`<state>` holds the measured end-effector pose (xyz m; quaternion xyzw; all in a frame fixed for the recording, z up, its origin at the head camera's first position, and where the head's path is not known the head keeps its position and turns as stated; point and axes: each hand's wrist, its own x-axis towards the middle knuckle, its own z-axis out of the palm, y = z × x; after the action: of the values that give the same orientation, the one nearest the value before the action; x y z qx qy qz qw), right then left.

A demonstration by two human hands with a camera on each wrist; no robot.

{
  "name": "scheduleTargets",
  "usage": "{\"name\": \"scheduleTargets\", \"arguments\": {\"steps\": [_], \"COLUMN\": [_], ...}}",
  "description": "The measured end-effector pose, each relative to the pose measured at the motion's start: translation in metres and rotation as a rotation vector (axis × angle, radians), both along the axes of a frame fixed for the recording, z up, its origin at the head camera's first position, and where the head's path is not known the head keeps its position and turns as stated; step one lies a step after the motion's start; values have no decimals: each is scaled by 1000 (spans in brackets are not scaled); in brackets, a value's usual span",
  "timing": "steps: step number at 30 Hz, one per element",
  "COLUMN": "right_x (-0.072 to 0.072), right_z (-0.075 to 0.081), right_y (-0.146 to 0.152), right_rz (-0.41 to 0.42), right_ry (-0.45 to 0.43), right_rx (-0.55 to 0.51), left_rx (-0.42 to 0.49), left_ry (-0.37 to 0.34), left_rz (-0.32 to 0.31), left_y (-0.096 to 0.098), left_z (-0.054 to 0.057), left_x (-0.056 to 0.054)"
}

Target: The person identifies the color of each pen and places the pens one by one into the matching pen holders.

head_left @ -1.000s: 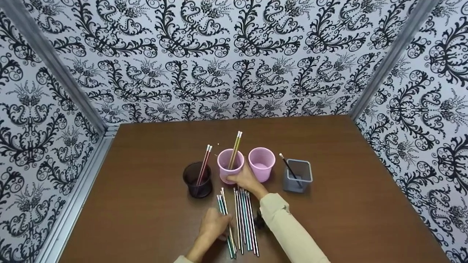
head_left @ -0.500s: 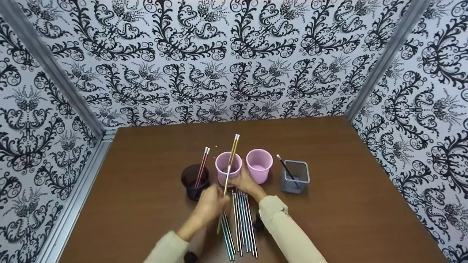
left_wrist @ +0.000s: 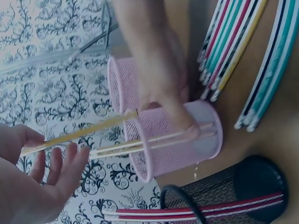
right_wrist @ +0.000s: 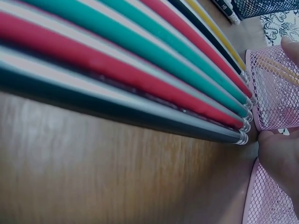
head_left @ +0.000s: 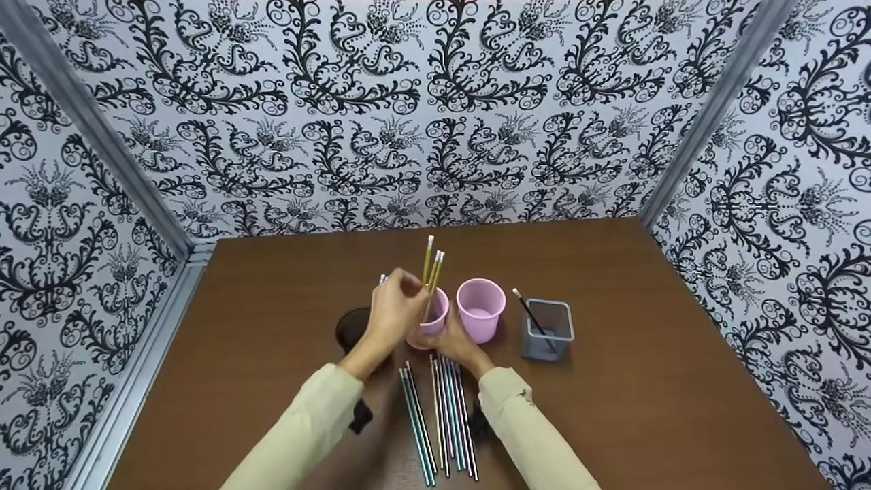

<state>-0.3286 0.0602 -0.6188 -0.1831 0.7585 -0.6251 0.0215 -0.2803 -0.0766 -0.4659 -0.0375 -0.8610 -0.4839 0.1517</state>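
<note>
My left hand (head_left: pixel 395 309) pinches a yellow pencil (left_wrist: pixel 88 132) between thumb and fingers. In the left wrist view the pencil's lower end is at the mouth of a pink mesh pencil cup (left_wrist: pixel 173 163). Two more yellow pencils (left_wrist: pixel 124 149) stand inside that cup. My right hand (head_left: pixel 459 344) grips the same cup low on its side, its thumb (left_wrist: pixel 180 119) lying across the mesh. To the right stands a second pink mesh cup (head_left: pixel 480 306) with nothing visible inside. The left hand partly hides a black mesh cup (head_left: pixel 350 330), which holds red pencils (left_wrist: pixel 247 204).
A square grey mesh holder (head_left: pixel 548 330) at the right contains one black pencil (head_left: pixel 534 316). Several loose pencils (head_left: pixel 452 422) in mixed colours lie in front of the cups on the brown table (head_left: pixel 612 395). Left of them lie green and black pencils (head_left: pixel 416 425). Patterned walls enclose the table.
My left hand has picked the yellow pencil from the left bunch of pencils and raised it forward to the pink cup. The right hand has kept its hold on that cup.
</note>
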Motion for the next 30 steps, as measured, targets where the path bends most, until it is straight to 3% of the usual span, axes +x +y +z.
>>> {"name": "scheduleTargets", "arguments": {"steps": [3,6,13,19,23,30], "right_x": [1,1,4,3,0,0], "right_z": [0,-1,-6,-3,-3,-9], "right_y": [-1,-1,1,1,2,3], "right_rz": [-27,-31,-71,-49,-35,-44], "right_ry": [5,7,24,-12,0,21], "right_rx": [48,60,117,117,83,107], "left_rx": [62,123,198,200,148,30], "left_ry": [-9,-5,92,142,170,180], "left_rz": [53,113,188,245,218,131], "left_y": [3,8,17,19,21,22], "left_z": [-3,-12,-40,-35,-35,-65], "left_x": [-9,-15,-23,-30,-34,-30]}}
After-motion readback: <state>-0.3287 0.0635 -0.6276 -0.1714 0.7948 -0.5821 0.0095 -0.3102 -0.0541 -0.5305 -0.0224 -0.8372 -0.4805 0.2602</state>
